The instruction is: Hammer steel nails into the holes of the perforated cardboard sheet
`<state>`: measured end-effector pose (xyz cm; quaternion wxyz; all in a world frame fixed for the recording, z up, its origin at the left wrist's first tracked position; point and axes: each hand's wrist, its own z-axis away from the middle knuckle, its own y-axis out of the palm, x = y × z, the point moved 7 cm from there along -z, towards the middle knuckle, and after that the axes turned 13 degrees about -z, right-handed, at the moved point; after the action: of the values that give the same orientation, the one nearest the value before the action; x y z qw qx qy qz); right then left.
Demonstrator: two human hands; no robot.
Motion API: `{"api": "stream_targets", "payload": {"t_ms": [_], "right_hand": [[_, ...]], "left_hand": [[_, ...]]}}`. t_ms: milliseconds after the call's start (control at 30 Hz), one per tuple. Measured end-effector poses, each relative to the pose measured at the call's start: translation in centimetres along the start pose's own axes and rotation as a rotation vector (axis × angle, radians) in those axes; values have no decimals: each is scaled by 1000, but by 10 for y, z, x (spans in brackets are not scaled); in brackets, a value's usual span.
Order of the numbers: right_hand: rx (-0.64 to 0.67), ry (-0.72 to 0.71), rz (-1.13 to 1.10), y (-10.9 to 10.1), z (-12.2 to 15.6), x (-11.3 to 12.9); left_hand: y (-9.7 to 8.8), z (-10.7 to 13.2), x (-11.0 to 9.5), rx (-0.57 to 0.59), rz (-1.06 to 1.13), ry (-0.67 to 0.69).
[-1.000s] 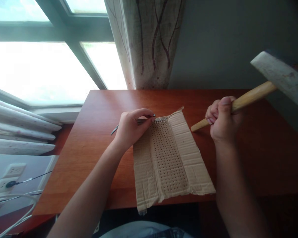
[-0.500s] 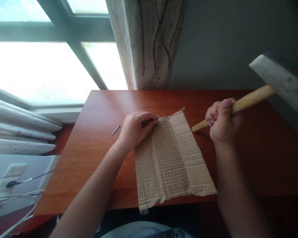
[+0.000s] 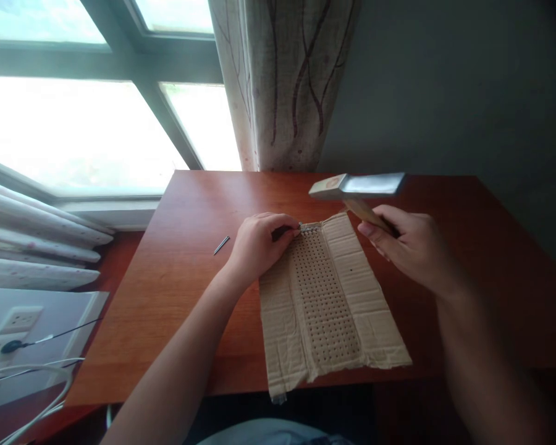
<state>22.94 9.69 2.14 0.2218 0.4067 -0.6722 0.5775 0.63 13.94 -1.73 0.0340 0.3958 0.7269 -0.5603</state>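
My right hand (image 3: 410, 247) grips the wooden handle of a hammer (image 3: 373, 185), whose metal head is raised above the far end of a cardboard piece (image 3: 359, 272). Rows of small holes run down the cardboard's middle strip. At its far left corner, my left hand (image 3: 262, 241) pinches a nail (image 3: 300, 226) between thumb and forefinger. Only the tip of that nail shows; the fingers hide the rest. Small metallic bits line the far end of the holed strip, too small to make out clearly. Loose nails (image 3: 221, 245) lie on the table left of my left hand.
The reddish wooden table (image 3: 167, 327) stands against a window (image 3: 74, 136) and a patterned curtain (image 3: 301, 80). Down at the left are a wall socket (image 3: 23, 319) with a plug and white cables (image 3: 50, 364). The cardboard's near end overhangs the table's front edge.
My right hand has swung the hammer down and left, from high at the right to over the cardboard's far end. The left hand keeps its pinch at the cardboard's corner.
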Motion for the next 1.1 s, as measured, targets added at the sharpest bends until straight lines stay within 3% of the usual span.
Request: {"api": "stream_targets", "payload": {"t_ms": [167,333,1100], "right_hand": [[154,-68,174,7,-4,27],[95,-142,174,5,-1,39],[107,-104,231,9,-5,42]], "left_hand": [[2,0,2,-2,40,2],[3,0,3,-7,51,3],[2,-1,4,-23,60,7]]}}
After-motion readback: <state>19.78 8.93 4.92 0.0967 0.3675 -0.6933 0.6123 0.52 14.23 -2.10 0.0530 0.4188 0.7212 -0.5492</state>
